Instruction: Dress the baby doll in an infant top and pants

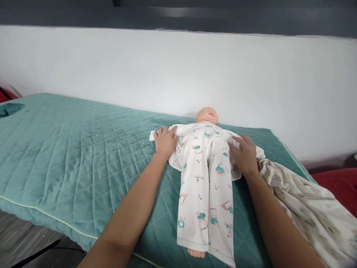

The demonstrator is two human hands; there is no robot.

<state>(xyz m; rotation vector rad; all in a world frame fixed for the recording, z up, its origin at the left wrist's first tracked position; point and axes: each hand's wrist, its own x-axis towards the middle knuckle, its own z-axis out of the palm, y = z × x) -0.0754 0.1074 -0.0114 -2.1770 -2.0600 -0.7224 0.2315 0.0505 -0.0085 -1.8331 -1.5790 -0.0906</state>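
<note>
A baby doll lies face up on the bed, its head [206, 115] towards the wall. It wears a white printed top, and printed white trousers [195, 186] cover its lower body and legs. One bare foot [196, 253] sticks out of a trouser leg. My left hand [166, 140] is closed over the sleeve on the left, whose cuff [152, 135] shows past my fingers. Over on the right, my right hand [245, 152] grips the other sleeve [260, 152] near the doll's arm. The doll's hands are hidden.
A green quilted cover [83, 149] spreads over the bed against a white wall [139, 70]. A crumpled cream patterned cloth [315, 204] lies beside my right forearm. Red items [338, 186] stand beyond the right edge. The bed's front edge drops to a dark floor.
</note>
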